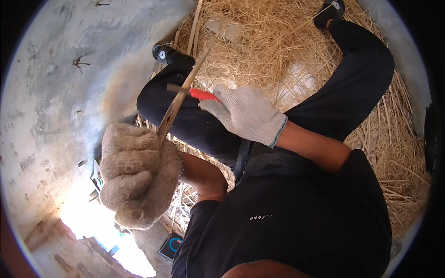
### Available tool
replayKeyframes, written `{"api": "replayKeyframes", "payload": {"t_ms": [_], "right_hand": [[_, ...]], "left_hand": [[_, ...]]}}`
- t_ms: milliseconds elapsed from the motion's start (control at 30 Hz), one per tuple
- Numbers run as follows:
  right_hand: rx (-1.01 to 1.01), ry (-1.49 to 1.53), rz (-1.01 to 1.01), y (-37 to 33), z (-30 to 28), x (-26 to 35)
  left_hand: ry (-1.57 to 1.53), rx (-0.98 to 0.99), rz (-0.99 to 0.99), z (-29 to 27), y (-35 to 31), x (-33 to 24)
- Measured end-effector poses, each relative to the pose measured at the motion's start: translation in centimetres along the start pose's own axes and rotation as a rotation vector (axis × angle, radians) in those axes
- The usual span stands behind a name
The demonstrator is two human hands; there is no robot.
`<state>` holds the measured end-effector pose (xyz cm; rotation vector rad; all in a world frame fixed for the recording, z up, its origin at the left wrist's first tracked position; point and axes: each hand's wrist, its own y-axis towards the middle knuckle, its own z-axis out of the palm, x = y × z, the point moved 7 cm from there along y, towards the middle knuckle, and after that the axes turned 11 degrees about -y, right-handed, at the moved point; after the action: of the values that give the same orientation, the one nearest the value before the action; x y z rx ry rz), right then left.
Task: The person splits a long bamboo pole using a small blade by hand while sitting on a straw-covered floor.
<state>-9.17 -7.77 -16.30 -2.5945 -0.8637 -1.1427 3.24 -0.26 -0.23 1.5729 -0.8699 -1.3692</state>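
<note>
My left hand (139, 173), in a thick brownish knit glove, is shut on the lower end of a long thin bamboo strip (185, 85) that slants up and away over my left leg. My right hand (243, 111), in a white knit glove, grips a red-handled knife (197, 94) whose blade lies crosswise against the strip, just above my left hand. I am sitting on the ground with both legs in black trousers stretched out ahead.
A wide heap of pale shavings and split strips (278, 46) covers the ground between and around my legs. Bare grey concrete floor (55, 92) lies to the left. A small dark device with a blue ring (170, 244) rests by my left hip.
</note>
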Motion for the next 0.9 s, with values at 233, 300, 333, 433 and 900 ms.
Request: {"api": "replayKeyframes", "payload": {"t_ms": [233,300,333,433,900], "right_hand": [[0.116,-0.257,0.195,4.8,5.1,-10.4],[0.112,-0.269,0.239,6.0,4.8,-11.0],[0.108,-0.254,0.246,5.9,4.5,-11.1],[0.067,-0.130,0.228,6.1,3.5,-9.5],[0.053,-0.292,0.018,3.3,4.6,-5.1]], "left_hand": [[-0.109,-0.087,-0.101,2.9,-0.9,0.1],[-0.099,-0.099,-0.106,2.4,-0.5,0.5],[-0.110,-0.096,-0.119,2.6,-0.5,0.5],[-0.077,-0.100,-0.140,2.2,0.1,0.9],[-0.273,-0.205,-0.218,1.0,-1.5,-0.3]]}}
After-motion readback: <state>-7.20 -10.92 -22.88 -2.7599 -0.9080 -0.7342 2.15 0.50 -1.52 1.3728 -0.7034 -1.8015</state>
